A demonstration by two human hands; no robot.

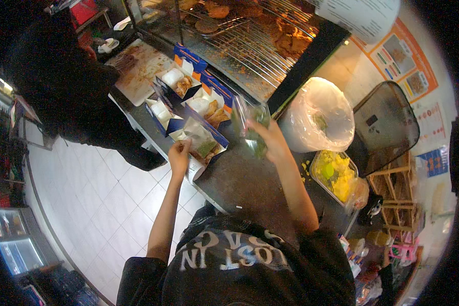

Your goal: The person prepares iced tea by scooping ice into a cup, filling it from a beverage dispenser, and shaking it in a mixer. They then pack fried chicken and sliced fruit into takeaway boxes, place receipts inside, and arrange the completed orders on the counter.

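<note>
My left hand point(180, 157) pinches something small and pale, perhaps a packet, at the near edge of the nearest food box; its exact form is blurred. That box holds a clear bag with chopped green contents point(205, 148) over browned food. My right hand point(267, 138) grips a clear plastic bag point(252, 114) of green contents above the dark counter, right of the boxes. Beyond stand several blue-and-white paper boxes, among them one with white rice point(198, 104) and fried pieces. A printed paper point(194, 170) hangs at the counter edge below my left hand.
A lined bin point(317, 118) stands right of my right hand, beside a clear tub of yellow food point(338, 176). A wire-racked display case point(248, 46) borders the counter's back. A person in dark clothing point(69, 76) stands at left near a stained cutting board point(132, 69).
</note>
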